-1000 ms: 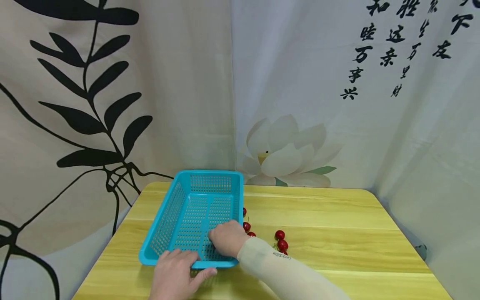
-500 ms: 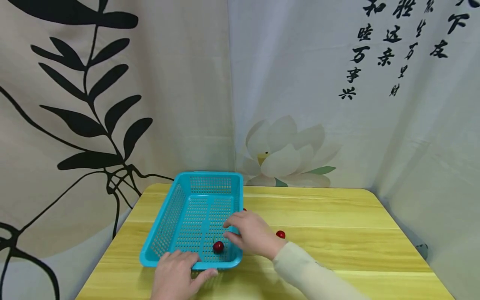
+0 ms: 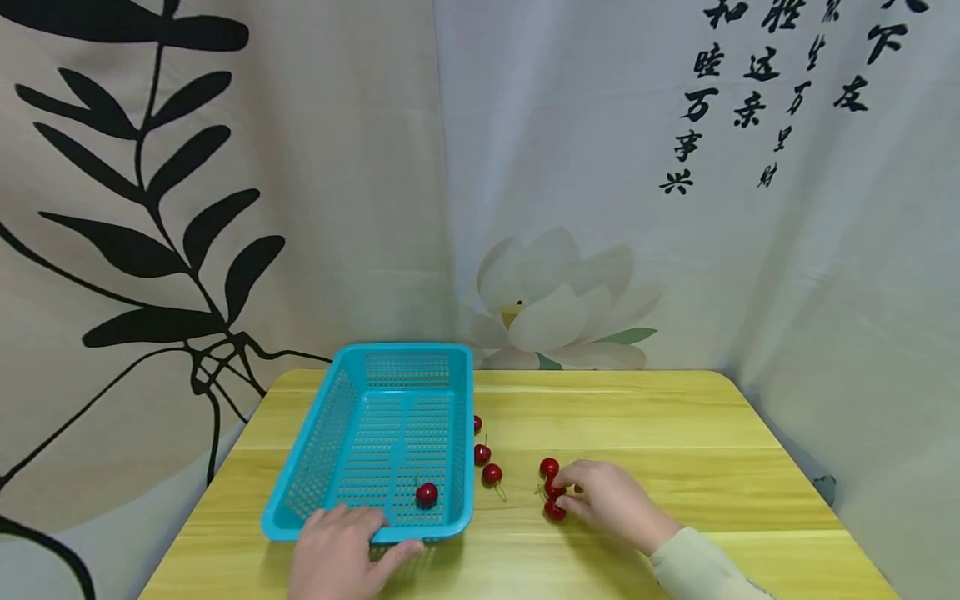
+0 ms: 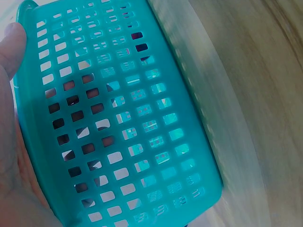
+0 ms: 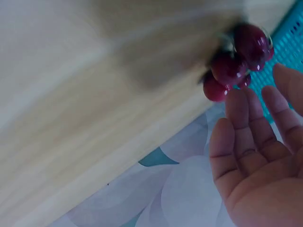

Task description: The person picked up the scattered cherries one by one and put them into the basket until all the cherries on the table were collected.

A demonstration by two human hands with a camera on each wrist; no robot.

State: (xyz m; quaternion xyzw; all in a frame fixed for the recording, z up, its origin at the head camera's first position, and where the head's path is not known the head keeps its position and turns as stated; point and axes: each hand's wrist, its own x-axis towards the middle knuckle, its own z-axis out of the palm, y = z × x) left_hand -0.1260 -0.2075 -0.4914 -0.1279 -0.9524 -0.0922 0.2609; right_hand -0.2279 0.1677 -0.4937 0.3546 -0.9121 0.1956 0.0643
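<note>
A blue plastic basket (image 3: pixel 281 500) stands at the left of the table, with one dark red cherry (image 3: pixel 427 495) inside near its front. My left hand (image 3: pixel 337 546) grips the basket's front rim, fingers over the edge and thumb outside; in the left wrist view, parts of the fingers show through the holes. To the right of the basket lies a small cluster of cherries (image 3: pixel 555 510). My right hand (image 3: pixel 617 504) reaches them from the right, thumb and fingers apart, fingertips right at the middle cherry. In the right wrist view the cherries (image 5: pixel 228 67) lie just beyond the fingertips.
Three more cherries (image 3: pixel 491 475) lie along the basket's right side, some with stems. The wooden table (image 3: pixel 675 433) has its back edge close to a printed curtain (image 3: pixel 360 167) with leaves, a lotus and writing.
My right hand held something inside the basket, then came out over its right rim and moved right to the cluster. One cherry now lies in the basket. The left hand stays on the rim.
</note>
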